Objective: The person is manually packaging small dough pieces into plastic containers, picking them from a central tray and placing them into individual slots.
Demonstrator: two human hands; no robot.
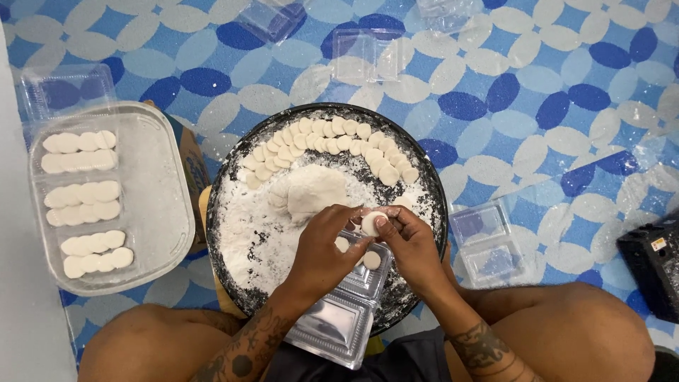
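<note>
Two hands hold one white dough disc over a floured round tray.

The left hand and the right hand meet near the tray's front edge, fingers closed together on the dough disc. The disc is round, so no long axis shows; its flat face points up toward the camera. Under the hands an open clear plastic box holds two more discs. A dough lump lies at the tray's middle, and a row of discs follows its far edge.
</note>
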